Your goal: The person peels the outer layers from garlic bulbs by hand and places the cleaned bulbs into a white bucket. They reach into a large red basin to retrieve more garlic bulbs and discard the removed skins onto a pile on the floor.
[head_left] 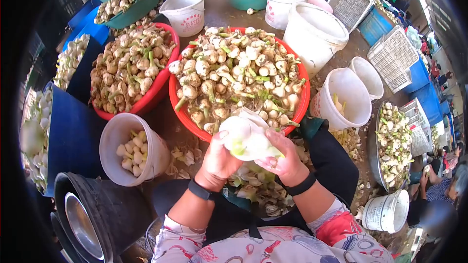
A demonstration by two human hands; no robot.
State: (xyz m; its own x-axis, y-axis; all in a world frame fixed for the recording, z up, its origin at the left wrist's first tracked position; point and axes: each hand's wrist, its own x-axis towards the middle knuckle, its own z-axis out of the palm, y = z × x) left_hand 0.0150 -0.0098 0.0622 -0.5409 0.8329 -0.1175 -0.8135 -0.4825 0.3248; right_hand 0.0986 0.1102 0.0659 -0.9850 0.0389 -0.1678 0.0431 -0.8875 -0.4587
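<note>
Between both hands, over the near rim of a red basin (171, 98), is a large white garlic bulb (246, 134) with a greenish stem and loose pale skin. My left hand (219, 159) grips its left side. On the right, my right hand (285, 159) pinches the stem end, thumb on top. Several dirty, unpeeled garlic bulbs (234, 73) with short green stems heap up inside the basin. Below the hands, peeled garlic skins (258, 187) lie between my knees.
At left stands a white bucket (158, 153) of clean bulbs, near a second red basin (170, 51) of garlic. White buckets (336, 80) stand to the right. A metal pan (374, 151) of garlic lies farther right, and a black bucket (117, 209) is lower left. Another person (441, 187) sits far right.
</note>
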